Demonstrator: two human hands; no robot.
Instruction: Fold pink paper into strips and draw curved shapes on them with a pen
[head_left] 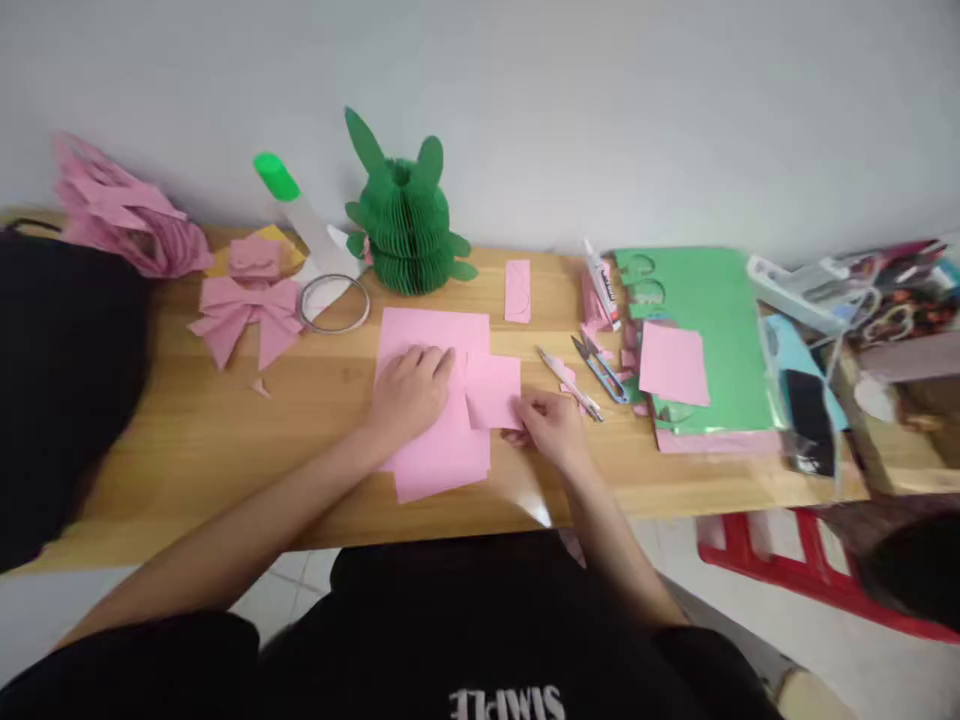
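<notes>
Large pink sheets (pixel 442 455) lie stacked on the wooden table, slightly askew. My left hand (pixel 411 392) rests on them, palm down, with its fingers spread. A smaller pink square (pixel 493 388) overlaps the right side of the sheets. Its lower right corner is pinched between the thumb and fingers of my right hand (pixel 551 428). To the right of that hand lie a white pen (pixel 570 384) and blue thread snips (pixel 601 370). A small pink rectangle (pixel 517 290) with a drawn curve is farther back.
At the back stands a green honeycomb paper figure (pixel 409 230). Left are a pink bow (pixel 251 308), a tape ring (pixel 334 303) and a green-capped bottle (pixel 300 205). Right are green sheets (pixel 720 340), a glue tube (pixel 602 285) and a black phone (pixel 808 420). The table's front edge (pixel 330 535) is near my body.
</notes>
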